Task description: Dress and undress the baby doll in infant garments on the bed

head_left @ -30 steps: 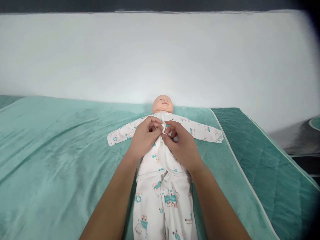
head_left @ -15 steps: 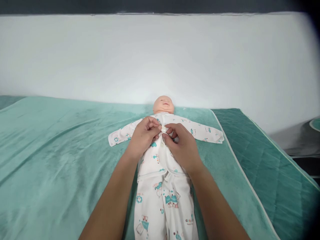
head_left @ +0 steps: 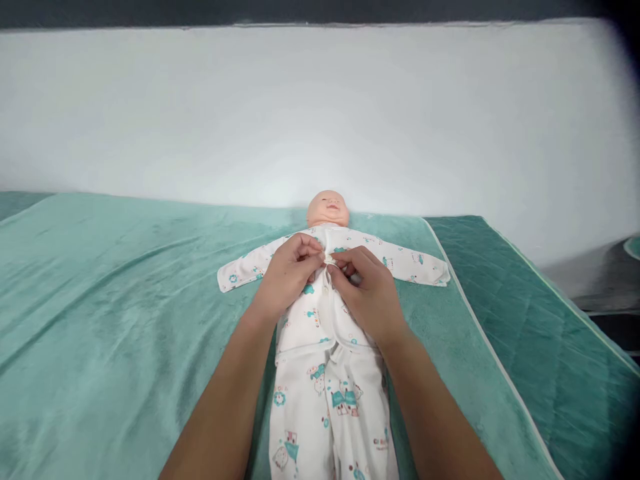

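A baby doll [head_left: 328, 208] lies on its back, head toward the wall, sleeves spread out to both sides. It wears a white printed baby shirt [head_left: 310, 320] with a front opening and matching printed trousers [head_left: 305, 413]. At the chest, my left hand [head_left: 293, 270] pinches the shirt's front edge between thumb and fingers. Close beside it, my right hand [head_left: 365, 283] pinches the other edge of the opening. A small pale button or snap [head_left: 329, 259] shows between my fingertips; whether it is fastened I cannot tell.
Under the doll is a light green plush blanket [head_left: 125, 333] with a few wrinkles. A darker green quilted cover [head_left: 525, 320] extends to the right. Behind the head rises a white wall [head_left: 300, 113]. A dark object [head_left: 617, 273] stands at the right edge.
Both hands stay at the chest, with only slight fingertip movement around the front opening. The right fingertips have shifted slightly. The doll lies as before.
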`<state>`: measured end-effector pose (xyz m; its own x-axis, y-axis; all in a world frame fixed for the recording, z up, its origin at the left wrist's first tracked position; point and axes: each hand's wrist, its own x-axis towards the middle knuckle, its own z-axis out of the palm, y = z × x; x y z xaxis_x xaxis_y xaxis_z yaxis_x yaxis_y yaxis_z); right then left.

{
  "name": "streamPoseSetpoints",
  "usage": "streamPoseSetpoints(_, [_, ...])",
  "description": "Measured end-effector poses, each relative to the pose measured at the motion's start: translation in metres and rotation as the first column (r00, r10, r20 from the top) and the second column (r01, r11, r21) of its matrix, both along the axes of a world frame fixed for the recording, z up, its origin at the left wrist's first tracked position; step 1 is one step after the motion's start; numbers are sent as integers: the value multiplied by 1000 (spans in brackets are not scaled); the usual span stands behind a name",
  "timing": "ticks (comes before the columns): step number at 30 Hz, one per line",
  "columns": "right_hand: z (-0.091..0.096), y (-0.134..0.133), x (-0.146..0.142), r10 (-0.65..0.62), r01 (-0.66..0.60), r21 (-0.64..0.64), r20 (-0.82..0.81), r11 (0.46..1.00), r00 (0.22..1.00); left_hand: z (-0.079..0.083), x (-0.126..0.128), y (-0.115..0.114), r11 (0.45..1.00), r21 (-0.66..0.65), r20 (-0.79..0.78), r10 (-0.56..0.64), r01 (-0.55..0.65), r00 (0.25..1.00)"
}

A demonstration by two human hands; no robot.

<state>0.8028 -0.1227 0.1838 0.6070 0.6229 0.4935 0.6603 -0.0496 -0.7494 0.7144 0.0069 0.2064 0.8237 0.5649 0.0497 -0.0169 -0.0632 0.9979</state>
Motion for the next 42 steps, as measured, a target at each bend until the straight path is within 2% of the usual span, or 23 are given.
streamPoseSetpoints(7, [-1, 0, -1, -13, 12, 1, 84, 1000, 996, 1, -1, -3, 999, 34, -12, 12, -12, 1000])
streamPoseSetpoints(13, [0, -1, -2, -19, 19, -1, 100, 1000, 995, -3, -1, -1, 977, 208, -81, 73, -55, 994])
streamPoseSetpoints(20, [2, -3, -2, -44, 45, 11, -38, 999, 998, -3, -4, 0, 982, 183, -49, 51, -41, 998])
streamPoseSetpoints(22, [8, -7, -4, -60, 57, -56, -47, 997, 997, -1, -9, 2, 986, 164, -56, 15, -6, 998])
streamPoseSetpoints(24, [17, -13, -8, -68, 66, -197, -4, 978, 998, 3, -16, 4, 984, 162, -99, -55, 71, 994])
streamPoseSetpoints(28, [33, -23, -23, -38, 71, -512, 76, 856, 996, 11, -29, 8, 941, 220, -214, -211, 258, 954])
streamPoseSetpoints(30, [37, -26, -28, -19, 76, -584, 102, 808, 995, 13, -32, 9, 907, 260, -249, -269, 332, 930])
streamPoseSetpoints(31, [38, -26, -29, -10, 77, -594, 116, 801, 993, 13, -32, 9, 890, 279, -262, -290, 360, 921])
streamPoseSetpoints(34, [38, -27, -26, 29, 30, -559, 97, 829, 995, 12, -31, 9, 859, 332, -285, -302, 390, 909])
streamPoseSetpoints(36, [36, -28, -19, 60, -45, -512, 12, 858, 998, 11, -30, 9, 853, 353, -287, -292, 384, 912])
streamPoseSetpoints(39, [35, -31, -8, 94, -176, -417, -209, 892, 973, 11, -30, 9, 868, 335, -258, -289, 366, 922])
streamPoseSetpoints(42, [32, -32, -2, 127, -275, -273, -457, 922, 880, 9, -30, 6, 906, 234, -195, -312, 353, 930])
